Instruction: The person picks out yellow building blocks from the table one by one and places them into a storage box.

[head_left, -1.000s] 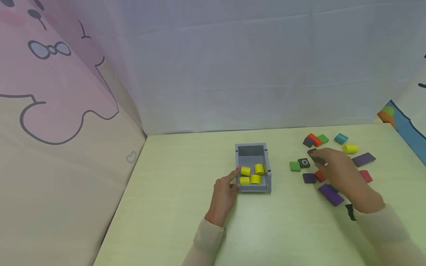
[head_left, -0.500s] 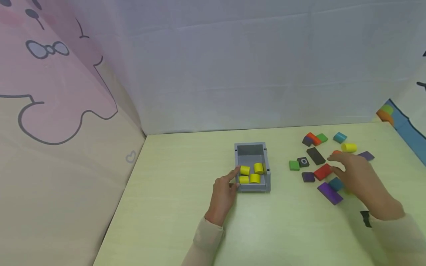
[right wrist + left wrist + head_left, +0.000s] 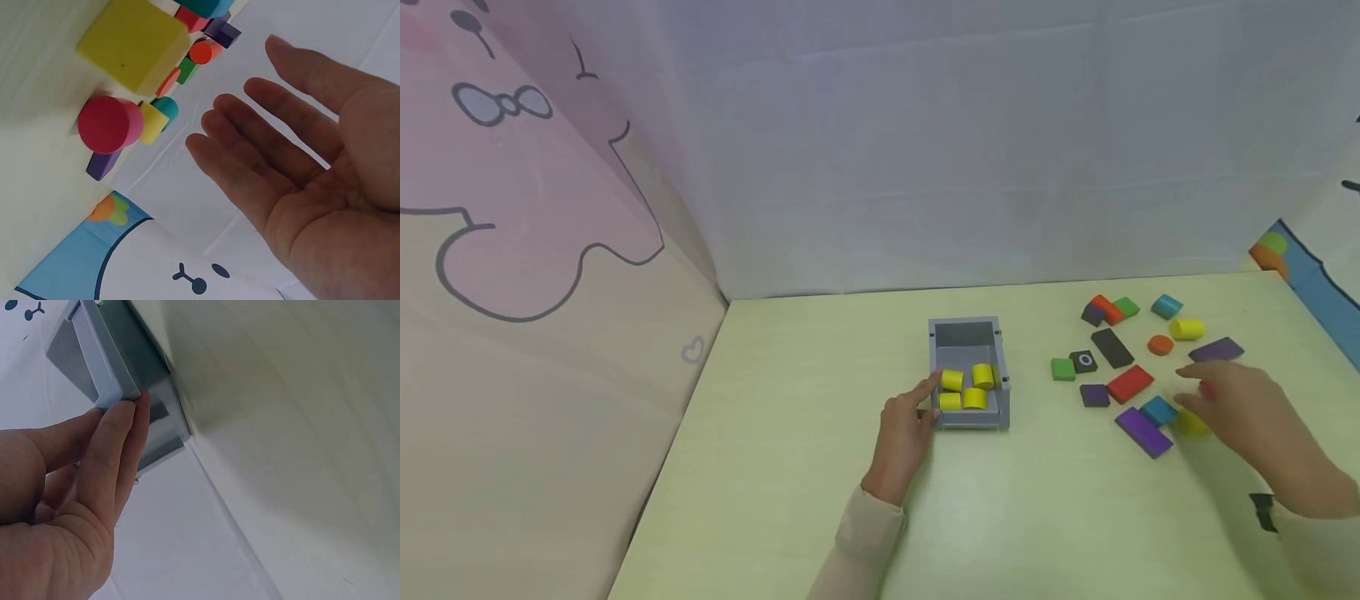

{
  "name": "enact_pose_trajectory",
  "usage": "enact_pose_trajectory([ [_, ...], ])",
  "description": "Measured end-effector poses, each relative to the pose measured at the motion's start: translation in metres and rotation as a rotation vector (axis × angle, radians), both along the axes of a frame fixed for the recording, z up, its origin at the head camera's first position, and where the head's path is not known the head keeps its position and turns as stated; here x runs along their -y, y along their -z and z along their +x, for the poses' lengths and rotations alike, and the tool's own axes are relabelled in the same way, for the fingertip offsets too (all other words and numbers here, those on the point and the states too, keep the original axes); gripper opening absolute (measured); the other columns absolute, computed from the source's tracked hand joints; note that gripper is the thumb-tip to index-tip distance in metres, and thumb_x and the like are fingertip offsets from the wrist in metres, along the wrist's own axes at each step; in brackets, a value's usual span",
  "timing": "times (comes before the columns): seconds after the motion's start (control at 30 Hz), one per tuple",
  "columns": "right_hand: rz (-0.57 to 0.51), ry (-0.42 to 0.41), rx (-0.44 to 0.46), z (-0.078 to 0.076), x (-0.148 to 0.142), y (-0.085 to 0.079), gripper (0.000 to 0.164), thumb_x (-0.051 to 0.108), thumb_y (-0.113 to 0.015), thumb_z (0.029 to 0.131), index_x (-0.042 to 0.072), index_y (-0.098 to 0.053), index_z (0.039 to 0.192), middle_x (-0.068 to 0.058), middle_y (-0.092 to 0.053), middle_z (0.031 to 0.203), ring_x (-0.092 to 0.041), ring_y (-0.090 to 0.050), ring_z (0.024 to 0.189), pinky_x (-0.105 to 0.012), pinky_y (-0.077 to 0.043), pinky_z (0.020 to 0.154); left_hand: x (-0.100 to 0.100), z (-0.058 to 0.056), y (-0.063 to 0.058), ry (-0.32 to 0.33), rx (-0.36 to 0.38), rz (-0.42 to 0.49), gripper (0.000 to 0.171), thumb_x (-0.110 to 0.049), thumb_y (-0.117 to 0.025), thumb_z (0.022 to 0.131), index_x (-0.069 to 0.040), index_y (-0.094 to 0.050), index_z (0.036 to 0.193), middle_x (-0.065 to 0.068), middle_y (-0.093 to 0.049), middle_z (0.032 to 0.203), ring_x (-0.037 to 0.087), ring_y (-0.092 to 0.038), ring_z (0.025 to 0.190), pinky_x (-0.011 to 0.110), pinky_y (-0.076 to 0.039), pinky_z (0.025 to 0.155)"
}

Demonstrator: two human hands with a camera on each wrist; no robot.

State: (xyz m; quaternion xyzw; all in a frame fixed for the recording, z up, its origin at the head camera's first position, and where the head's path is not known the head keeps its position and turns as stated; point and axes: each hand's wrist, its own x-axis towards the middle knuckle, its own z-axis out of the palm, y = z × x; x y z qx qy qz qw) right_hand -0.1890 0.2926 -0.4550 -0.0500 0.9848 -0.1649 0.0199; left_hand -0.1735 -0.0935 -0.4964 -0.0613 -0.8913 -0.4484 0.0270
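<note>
My spread right hand [image 3: 1251, 412] has moved past the red block [image 3: 1131, 384], unpicked; my left hand [image 3: 900, 442] pinches the grey box [image 3: 972, 422].

Gray open-topped box [image 3: 972, 421] set upright, four yellow blocks [image 3: 982, 377] gathered in its near half, loose yellow block [image 3: 128, 47] and pinkish-red cylinder [image 3: 105, 125] placed near each other, well to its right, partly hidden in head view

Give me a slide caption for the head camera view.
Left grip holding a gray box with four yellow blocks inside; right grip, empty, near loose colored blocks on the table.
</note>
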Motion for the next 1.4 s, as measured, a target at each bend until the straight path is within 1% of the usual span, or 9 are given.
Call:
enact_pose_trajectory([
  [0.07, 0.003, 0.009, 0.033, 0.001, -0.001, 0.001, 0.043, 0.013, -0.076, 0.072, -0.009, -0.058, 0.104, -0.014, -0.058, 0.075, -0.026, -0.048, 0.066, -0.047, -0.048, 0.061, 0.0, 0.0, 0.001, 0.0, -0.003, -0.005, 0.06, 0.002, -0.064, 0.081, -0.025, -0.047, 0.131, 0.004, -0.051, 0.127, 0.002, -0.057, 0.077, 0.027, -0.049, 0.064],
  [0.13, 0.008, 0.013, 0.065, 0.002, -0.003, 0.003, 0.045, 0.014, -0.076, 0.072, -0.009, -0.058, 0.105, -0.012, -0.057, 0.075, -0.027, -0.048, 0.068, -0.046, -0.048, 0.061, 0.0, -0.001, 0.001, 0.0, -0.005, -0.007, 0.06, 0.002, -0.065, 0.08, -0.025, -0.047, 0.131, 0.004, -0.051, 0.127, 0.001, -0.057, 0.077, 0.027, -0.049, 0.063],
  [0.27, 0.019, 0.012, 0.143, 0.004, -0.007, 0.007, 0.047, 0.016, -0.075, 0.073, -0.009, -0.056, 0.108, -0.025, -0.059, 0.088, -0.039, -0.051, 0.078, -0.053, -0.047, 0.068, 0.0, -0.001, 0.0, -0.005, -0.003, -0.004, 0.061, 0.002, -0.065, 0.08, -0.025, -0.047, 0.131, 0.004, -0.051, 0.127, 0.002, -0.057, 0.077, 0.027, -0.049, 0.064],
  [0.37, 0.027, 0.005, 0.166, 0.005, -0.009, 0.01, 0.045, 0.015, -0.074, 0.075, -0.009, -0.057, 0.108, -0.032, -0.056, 0.099, -0.047, -0.049, 0.087, -0.059, -0.044, 0.073, -0.001, 0.0, 0.0, -0.006, -0.004, -0.005, 0.06, 0.003, -0.064, 0.08, -0.025, -0.047, 0.131, 0.004, -0.051, 0.127, 0.003, -0.058, 0.076, 0.027, -0.049, 0.063],
  [0.53, 0.066, -0.037, 0.148, 0.005, -0.01, 0.017, 0.039, 0.008, -0.075, 0.07, -0.01, -0.059, 0.101, -0.031, -0.057, 0.097, -0.048, -0.049, 0.089, -0.061, -0.043, 0.075, 0.0, 0.0, 0.001, -0.007, 0.002, 0.0, 0.061, 0.002, -0.064, 0.081, -0.027, -0.047, 0.131, 0.005, -0.051, 0.127, 0.004, -0.058, 0.073, 0.026, -0.048, 0.06],
  [0.6, 0.08, -0.047, 0.15, 0.005, -0.011, 0.018, 0.039, 0.005, -0.076, 0.068, -0.01, -0.059, 0.1, -0.03, -0.058, 0.094, -0.048, -0.049, 0.087, -0.06, -0.043, 0.075, 0.0, 0.0, 0.002, -0.009, 0.006, 0.003, 0.061, 0.002, -0.064, 0.081, -0.028, -0.047, 0.131, 0.004, -0.051, 0.127, 0.004, -0.058, 0.068, 0.025, -0.046, 0.057],
  [0.8, 0.074, -0.042, 0.169, 0.006, -0.013, 0.02, 0.037, 0.003, -0.075, 0.068, -0.011, -0.059, 0.099, -0.031, -0.057, 0.093, -0.047, -0.049, 0.086, -0.06, -0.043, 0.074, 0.0, 0.001, 0.002, -0.012, 0.007, -0.003, 0.061, 0.002, -0.064, 0.081, -0.028, -0.047, 0.13, 0.004, -0.052, 0.126, 0.003, -0.045, 0.048, 0.024, -0.039, 0.047],
  [1.13, 0.063, -0.029, 0.169, 0.007, -0.017, 0.023, 0.035, 0.006, -0.076, 0.068, -0.01, -0.061, 0.096, -0.03, -0.058, 0.091, -0.045, -0.051, 0.081, -0.058, -0.045, 0.071, -0.001, 0.001, -0.001, -0.013, 0.004, -0.007, 0.061, 0.002, -0.064, 0.08, -0.027, -0.047, 0.13, 0.003, -0.051, 0.126, 0.006, -0.058, 0.067, 0.026, -0.047, 0.061],
  [1.4, 0.057, -0.028, 0.079, 0.007, -0.013, 0.015, 0.037, 0.007, -0.076, 0.069, -0.01, -0.06, 0.098, -0.031, -0.058, 0.091, -0.045, -0.052, 0.081, -0.058, -0.044, 0.071, -0.001, 0.002, -0.001, -0.021, 0.017, 0.0, 0.062, 0.003, -0.064, 0.08, -0.028, -0.047, 0.13, 0.002, -0.051, 0.127, 0.005, -0.055, 0.062, 0.024, -0.045, 0.055],
])
